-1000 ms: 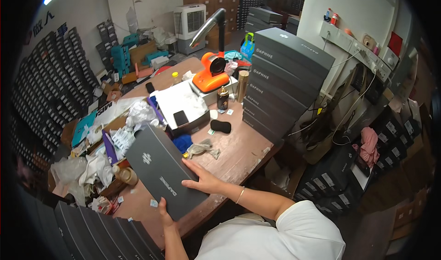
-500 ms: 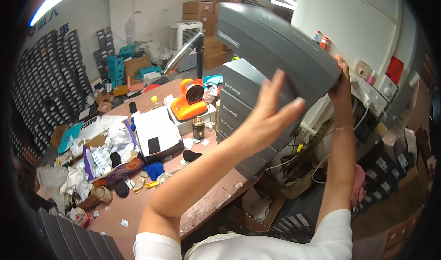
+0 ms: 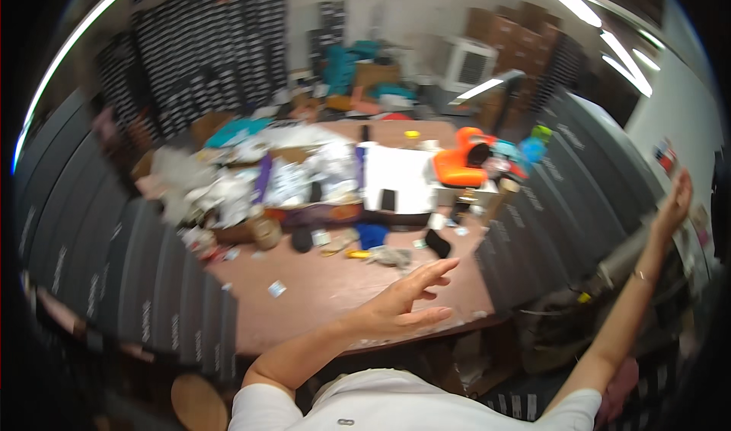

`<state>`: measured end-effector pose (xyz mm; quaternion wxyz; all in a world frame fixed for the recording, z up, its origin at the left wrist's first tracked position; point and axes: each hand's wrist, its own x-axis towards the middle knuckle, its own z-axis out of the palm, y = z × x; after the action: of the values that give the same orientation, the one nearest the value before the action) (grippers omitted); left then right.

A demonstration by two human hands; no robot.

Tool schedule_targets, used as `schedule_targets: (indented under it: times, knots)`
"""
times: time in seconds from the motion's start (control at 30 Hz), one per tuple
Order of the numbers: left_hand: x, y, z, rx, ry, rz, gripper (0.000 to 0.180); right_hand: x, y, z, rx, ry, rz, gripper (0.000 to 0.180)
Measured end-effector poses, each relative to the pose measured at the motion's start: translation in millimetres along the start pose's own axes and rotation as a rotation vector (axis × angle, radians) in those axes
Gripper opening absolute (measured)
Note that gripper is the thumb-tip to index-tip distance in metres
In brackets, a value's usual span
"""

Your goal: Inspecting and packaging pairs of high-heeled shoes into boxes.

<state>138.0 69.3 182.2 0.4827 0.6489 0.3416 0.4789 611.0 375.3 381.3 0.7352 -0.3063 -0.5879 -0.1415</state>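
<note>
My left hand (image 3: 407, 300) hangs over the near part of the pink tabletop (image 3: 320, 279), empty, with its fingers stretched and apart. Out at the far right, my right hand (image 3: 673, 202) is raised beside the upper end of a tall stack of dark grey shoe boxes (image 3: 548, 195). Its fingers are extended and hold nothing. Whether it still touches the top box, I cannot tell. Past my left hand lie a black insole-shaped pad (image 3: 438, 244) and a blue cloth (image 3: 372, 236). Motion blurs much of the picture.
More grey shoe boxes (image 3: 137, 279) are stacked along the left. An orange lamp (image 3: 461, 159) stands beside a white-topped box (image 3: 397, 173). An open carton (image 3: 304, 216) holds crumpled paper. Tape roll (image 3: 266, 233) and plastic wrap lie nearby. Boxes line the far wall.
The grey shoe box that was tilted between my hands now rests on the right stack. My left hand has dropped toward me, my right has moved outward, and the view has swung left.
</note>
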Motion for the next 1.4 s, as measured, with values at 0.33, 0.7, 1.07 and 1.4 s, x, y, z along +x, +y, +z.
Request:
schedule_targets:
  times: [0.33,0.7,1.07,1.4]
  knots:
    - [-391.3,119.0,-97.5,1.400,1.865,0.457,0.030,-419.7,-483.1,174.6,1.018,-1.622,0.231,0.087]
    - [-487.7,124.7,-148.8,1.203,1.807,0.216,0.091,-285.3,-770.8,271.6,1.499,-0.723,-0.550,0.088]
    - [-429.0,121.6,-115.2,1.433,1.754,0.725,0.064,-231.9,-866.5,259.5,0.925,-0.201,-1.225,0.060]
    - [-321.1,109.5,-98.5,0.475,1.129,0.741,0.073,-239.6,-658.7,279.0,0.881,-0.373,-0.808,0.095]
